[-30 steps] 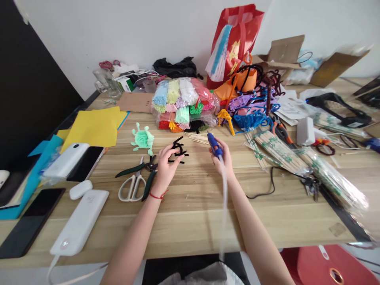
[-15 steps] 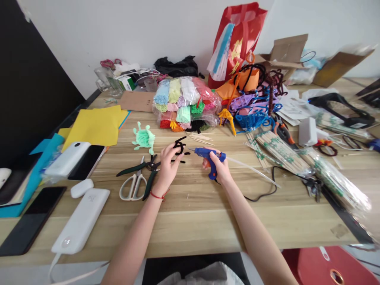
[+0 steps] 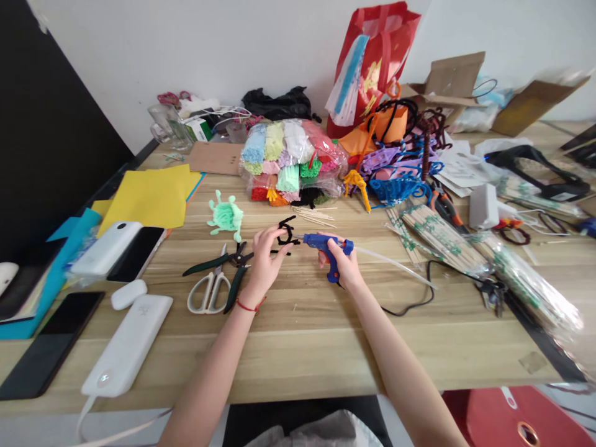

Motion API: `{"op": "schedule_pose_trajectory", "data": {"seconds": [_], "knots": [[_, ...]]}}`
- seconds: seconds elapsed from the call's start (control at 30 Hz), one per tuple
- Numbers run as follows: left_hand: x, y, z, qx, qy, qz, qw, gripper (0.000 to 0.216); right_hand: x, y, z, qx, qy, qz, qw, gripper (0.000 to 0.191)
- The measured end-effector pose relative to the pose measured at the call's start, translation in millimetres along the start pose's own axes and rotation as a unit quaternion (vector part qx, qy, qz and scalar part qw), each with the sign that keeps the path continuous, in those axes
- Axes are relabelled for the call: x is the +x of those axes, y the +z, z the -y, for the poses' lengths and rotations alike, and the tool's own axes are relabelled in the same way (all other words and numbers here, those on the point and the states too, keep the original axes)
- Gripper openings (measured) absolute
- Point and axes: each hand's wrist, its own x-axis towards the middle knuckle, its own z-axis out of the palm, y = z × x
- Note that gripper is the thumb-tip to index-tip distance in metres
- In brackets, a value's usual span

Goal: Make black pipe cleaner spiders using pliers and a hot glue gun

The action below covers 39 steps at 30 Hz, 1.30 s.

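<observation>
Between the fingertips of my left hand [image 3: 265,257] is a small black shape bent from fuzzy pipe cleaners [image 3: 289,234], a ring with short arms sticking out. My right hand [image 3: 342,257] is wrapped round the handle of a blue hot glue gun [image 3: 328,244]. Its nozzle points left and lies at the right side of the black shape; whether they touch I cannot tell. A long whitish glue stick [image 3: 395,266] sticks out of the gun's back end. Left of my left hand lie white-handled scissors [image 3: 208,295] and dark green-handled pliers [image 3: 237,273], partly overlapping.
A mint-green pipe cleaner figure [image 3: 225,215] lies behind the scissors. Farther back is a bag of coloured pipe cleaner bundles [image 3: 291,161], with thin wooden sticks [image 3: 314,217] before it. Packs of sticks [image 3: 444,239] and a black cord [image 3: 419,304] lie right; a white power bank [image 3: 128,347] lies left.
The black pipe cleaner shape has turned a little in my left fingers and moved slightly right, closer to the nozzle. The glue gun has hardly moved.
</observation>
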Motion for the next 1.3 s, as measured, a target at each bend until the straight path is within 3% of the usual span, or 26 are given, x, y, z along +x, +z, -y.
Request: {"op": "schedule_pose_trajectory", "data": {"seconds": [1.3], "knots": [[-0.1,0.8,0.1,0.002,0.007,0.009,1.0,0.027,-2.0,1.8,0.6,0.011,0.044,-0.007,0.999,0.046]]}}
